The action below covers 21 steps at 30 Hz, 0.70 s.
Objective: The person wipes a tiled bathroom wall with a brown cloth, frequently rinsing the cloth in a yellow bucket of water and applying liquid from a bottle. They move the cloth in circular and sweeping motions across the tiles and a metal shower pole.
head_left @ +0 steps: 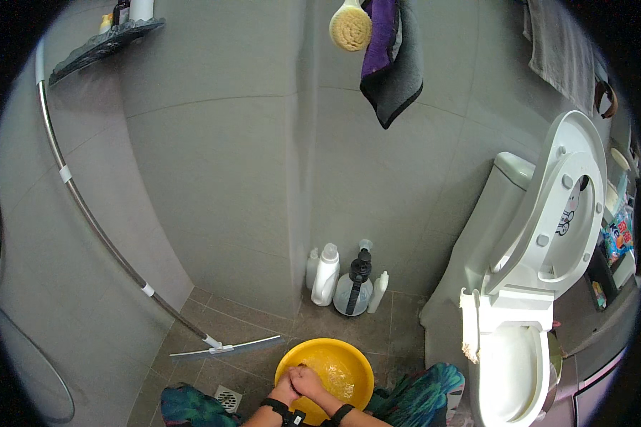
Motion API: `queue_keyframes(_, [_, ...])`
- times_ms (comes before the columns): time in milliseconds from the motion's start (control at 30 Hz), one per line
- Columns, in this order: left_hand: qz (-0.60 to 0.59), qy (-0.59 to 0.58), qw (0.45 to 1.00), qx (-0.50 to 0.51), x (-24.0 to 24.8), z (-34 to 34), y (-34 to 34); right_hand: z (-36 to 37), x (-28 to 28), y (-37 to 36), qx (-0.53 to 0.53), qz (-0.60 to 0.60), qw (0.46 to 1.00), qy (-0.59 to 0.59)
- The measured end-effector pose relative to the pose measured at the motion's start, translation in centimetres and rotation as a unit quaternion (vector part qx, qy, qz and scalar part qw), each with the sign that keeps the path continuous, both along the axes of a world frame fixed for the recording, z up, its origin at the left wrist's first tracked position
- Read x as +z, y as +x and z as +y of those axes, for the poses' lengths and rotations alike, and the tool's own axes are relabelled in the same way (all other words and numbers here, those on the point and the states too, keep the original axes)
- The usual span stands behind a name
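Left hand (pixel 283 391), right hand (pixel 308 383): curled together inside yellow basin (pixel 360 366); whether gripping something, I cannot tell.
Yellow basin: on tiled floor (pixel 253 370).
Floor squeegee (pixel 224 349): 1, left of basin.

The yellow basin (pixel 357 364) is smooth plastic with a soft gloss. The squeegee's pole (pixel 103 236) is shiny metal, banded by white plastic collars (pixel 65 174). The toilet's tank (pixel 514 171) looks like glossy ceramic, its raised lid (pixel 584 135) like smooth plastic. The spray bottle (pixel 350 297) is translucent plastic. The wall tiles (pixel 214 171) are matt, as are the floor tiles (pixel 409 320). The hanging towel (pixel 559 57) is rough cloth; the corner shelf (pixel 103 48) looks stone-like with a slight sheen.
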<state>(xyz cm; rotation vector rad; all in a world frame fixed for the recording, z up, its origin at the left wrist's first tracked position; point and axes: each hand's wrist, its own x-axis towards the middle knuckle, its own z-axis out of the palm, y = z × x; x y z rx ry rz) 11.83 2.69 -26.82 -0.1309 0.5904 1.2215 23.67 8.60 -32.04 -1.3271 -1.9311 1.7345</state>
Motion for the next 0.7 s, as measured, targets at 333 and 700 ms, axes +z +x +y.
queue_keyframes(333, [0.120,-0.101,0.985,-0.066,-3.0,-1.5,2.8,3.3,-1.5,6.8,-0.105,-0.222,0.960,0.137])
queue_keyframes(700, [0.252,-0.287,0.912,-0.147,-3.8,-2.0,1.1,1.9,-2.7,7.8,-0.043,-0.114,0.986,-0.118])
